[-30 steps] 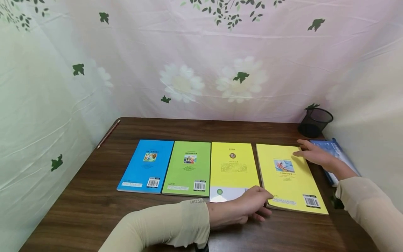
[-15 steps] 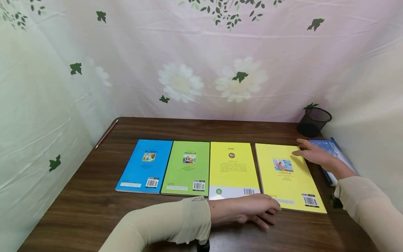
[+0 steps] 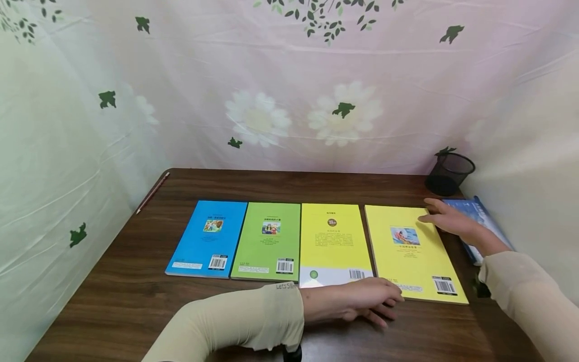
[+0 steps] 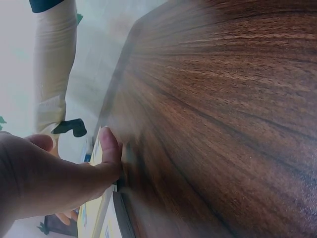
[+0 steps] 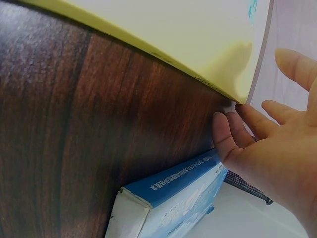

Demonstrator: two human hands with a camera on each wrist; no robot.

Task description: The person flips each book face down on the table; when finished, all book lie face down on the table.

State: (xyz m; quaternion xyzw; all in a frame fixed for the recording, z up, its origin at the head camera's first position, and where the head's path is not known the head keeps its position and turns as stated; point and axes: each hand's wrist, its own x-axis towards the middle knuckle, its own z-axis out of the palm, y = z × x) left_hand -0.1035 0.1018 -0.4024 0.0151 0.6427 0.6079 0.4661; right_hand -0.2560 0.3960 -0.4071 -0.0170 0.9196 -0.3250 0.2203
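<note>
Four books lie face down in a row: a blue book [image 3: 203, 256], a green book [image 3: 253, 236], a yellow book with a white band [image 3: 336, 241] and, at the right, a yellow book with a picture [image 3: 411, 271]. My left hand [image 3: 364, 296] is at the near left corner of the rightmost book, fingers loosely bent along its near edge. My right hand [image 3: 452, 223] is at that book's far right corner; in the right wrist view a fingertip [image 5: 242, 109] touches the corner and the thumb stands apart. Neither hand grips the book.
A thick blue-and-white book [image 3: 475, 216] lies right of the row, close to my right hand. Behind it stands a black mesh pen holder [image 3: 448, 176]. A pencil [image 3: 153, 193] lies along the left table edge. Fabric curtains [image 3: 289, 75] surround the brown wooden table [image 3: 113, 271].
My left hand has slid slightly right along the near edge of the rightmost yellow book, uncovering the barcode of the book beside it. My right hand has stayed at the far corner.
</note>
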